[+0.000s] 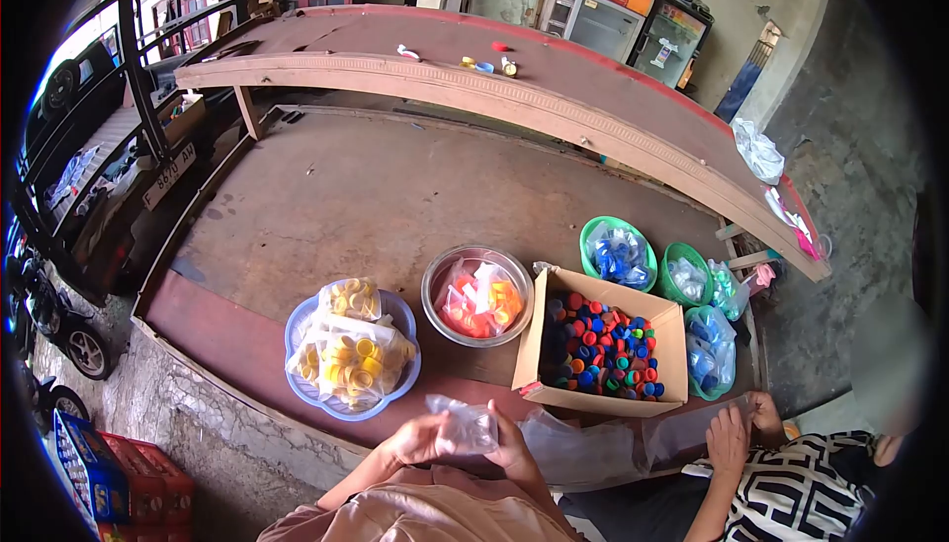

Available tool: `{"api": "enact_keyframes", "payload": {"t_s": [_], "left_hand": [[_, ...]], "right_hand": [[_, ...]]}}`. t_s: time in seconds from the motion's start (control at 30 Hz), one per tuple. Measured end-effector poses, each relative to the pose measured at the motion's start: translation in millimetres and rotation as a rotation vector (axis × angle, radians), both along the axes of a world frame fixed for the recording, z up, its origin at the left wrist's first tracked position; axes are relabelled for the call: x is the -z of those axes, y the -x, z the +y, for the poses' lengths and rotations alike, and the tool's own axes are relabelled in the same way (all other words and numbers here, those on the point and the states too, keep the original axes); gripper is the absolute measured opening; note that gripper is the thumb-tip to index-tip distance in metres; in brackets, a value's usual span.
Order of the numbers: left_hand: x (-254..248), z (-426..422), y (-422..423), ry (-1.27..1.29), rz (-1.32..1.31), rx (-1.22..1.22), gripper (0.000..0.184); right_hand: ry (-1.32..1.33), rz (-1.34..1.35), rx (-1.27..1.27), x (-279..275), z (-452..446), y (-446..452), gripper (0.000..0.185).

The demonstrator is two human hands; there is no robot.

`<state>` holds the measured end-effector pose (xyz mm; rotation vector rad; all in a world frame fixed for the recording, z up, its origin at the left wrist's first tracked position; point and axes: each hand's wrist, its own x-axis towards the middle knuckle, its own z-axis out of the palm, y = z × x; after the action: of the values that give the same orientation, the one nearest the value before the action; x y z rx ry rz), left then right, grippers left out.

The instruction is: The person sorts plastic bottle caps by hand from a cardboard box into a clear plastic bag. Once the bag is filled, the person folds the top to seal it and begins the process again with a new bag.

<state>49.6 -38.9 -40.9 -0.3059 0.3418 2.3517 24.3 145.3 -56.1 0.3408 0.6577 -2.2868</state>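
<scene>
Near the table's front edge, my left hand point(419, 437) and my right hand point(510, 442) hold a clear plastic bag point(467, 427) between them. The fingers of both hands are closed on its sides; whether it has anything inside is hard to make out. Ahead and to the left is a blue plastic basin point(294, 342) heaped with bags of yellow bottle caps point(358, 362). A metal bowl point(428, 285) with bags of red and orange caps point(479, 297) stands in front of me. To its right, a cardboard box point(605, 402) contains loose multicoloured bottle caps point(608, 349).
Green baskets point(647, 236) with bagged blue and clear caps stand beyond the box. At right, a co-worker's hands point(730, 435) hold flat clear plastic point(682, 435). A raised wooden shelf point(474, 84) crosses the far side; red and blue crates point(148, 483) stand lower left.
</scene>
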Motion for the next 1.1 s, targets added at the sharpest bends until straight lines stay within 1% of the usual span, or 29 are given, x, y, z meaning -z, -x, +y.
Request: {"api": "enact_keyframes", "payload": {"t_s": [0.03,0.07,0.13,0.17,0.2,0.23,0.27,0.3,0.33,0.4,0.43,0.47,0.53,0.57,0.67,0.7,0.73,0.8,0.87,0.9,0.93,0.97,1.0,1.03,1.07,1.1], "left_hand": [[1.2,-0.7,-2.1,-0.174,0.224,0.15,0.021],[-2.8,2.5,-9.7,0.181,0.134,0.22,0.021],[13.5,-0.3,-7.1,0.052,0.079,0.213,0.02],[18.5,-0.9,-6.0,0.062,0.029,0.128,0.02],[3.7,1.1,-3.4,0.069,-0.022,0.045,0.021],[-4.0,3.3,-2.6,0.074,-0.075,-0.039,0.022],[28.1,3.3,-0.5,-0.112,-0.035,-0.114,0.026],[26.2,3.4,1.3,-0.235,-0.03,-0.12,0.028],[22.6,3.0,4.1,-0.358,-0.025,-0.125,0.03],[1.8,3.4,0.9,-0.157,-0.008,-0.061,0.035],[-4.5,3.2,-0.5,-0.055,0.002,-0.03,0.038],[19.8,-0.6,-5.6,-0.244,0.122,0.09,0.044],[23.9,10.5,-15.0,-0.268,0.109,0.18,0.046],[29.2,13.9,-16.7,-0.3,0.095,0.107,0.045],[3.3,7.3,-9.4,-0.303,0.123,-0.017,0.045],[8.1,5.5,-2.7,-0.365,-0.054,-0.085,0.046],[9.8,3.5,-3.7,-0.339,-0.101,-0.154,0.046],[12.7,-0.2,-1.0,-0.414,-0.166,-0.02,0.044],[41.5,7.0,-6.7,-0.72,-0.051,0.085,0.047],[39.6,11.1,-7.5,-0.597,-0.051,0.058,0.048],[26.2,15.4,-7.0,-0.469,-0.05,0.04,0.05],[8.8,14.7,-8.6,-0.248,-0.103,0.005,0.051],[-11.7,12.5,-7.1,-0.025,-0.155,-0.028,0.051],[-17.9,7.5,-5.2,-0.055,-0.008,-0.011,0.045],[-16.0,5.9,-3.5,0.056,0.166,-0.021,0.045],[-12.4,4.9,-0.4,0.167,0.341,-0.032,0.046]], "right_hand": [[0.02,0.004,-0.023,-14.9,-4.5,-0.8,0.034],[0.039,0.008,-0.045,-29.7,-9.0,-1.6,0.038],[0.235,-0.004,-0.132,-17.2,-13.1,-1.4,0.04],[0.309,0.003,-0.129,-7.6,-14.9,2.8,0.038],[0.384,0.008,-0.127,2.1,-16.7,6.9,0.036],[0.657,0.088,-0.235,8.3,-15.2,14.6,0.038],[0.677,0.104,-0.282,13.6,-12.5,15.7,0.039],[0.697,0.122,-0.33,11.6,-11.9,16.9,0.04],[0.466,0.076,-0.314,8.9,-11.0,12.7,0.038],[0.005,-0.02,-0.276,-4.0,-11.6,1.8,0.034],[0.165,0.044,-0.245,-11.5,-10.6,-0.5,0.035],[0.326,0.11,-0.212,-20.0,-8.3,-0.3,0.036],[0.49,0.129,-0.194,-20.7,-7.4,0.8,0.038],[0.493,0.083,-0.207,-14.1,-7.0,1.2,0.039],[0.494,-0.05,-0.25,10.6,-3.3,5.3,0.044],[0.494,-0.092,-0.265,8.2,-4.6,7.5,0.046],[0.416,-0.128,-0.234,6.3,-6.8,5.6,0.044],[0.261,-0.207,-0.167,2.5,-12.6,-4.4,0.04],[0.416,-0.082,-0.149,21.0,-9.7,3.1,0.041],[0.493,-0.021,-0.141,33.6,-7.4,8.4,0.041],[0.662,0.025,-0.109,20.3,-11.4,9.3,0.042],[0.836,0.066,-0.09,6.8,-15.3,10.3,0.045],[0.814,0.011,-0.095,-0.5,-13.9,9.7,0.046],[0.792,-0.044,-0.098,-3.9,-8.3,9.6,0.047],[0.767,-0.098,-0.102,-7.0,-4.2,10.1,0.048],[0.759,-0.094,-0.117,-5.7,-2.2,10.3,0.049]]}}
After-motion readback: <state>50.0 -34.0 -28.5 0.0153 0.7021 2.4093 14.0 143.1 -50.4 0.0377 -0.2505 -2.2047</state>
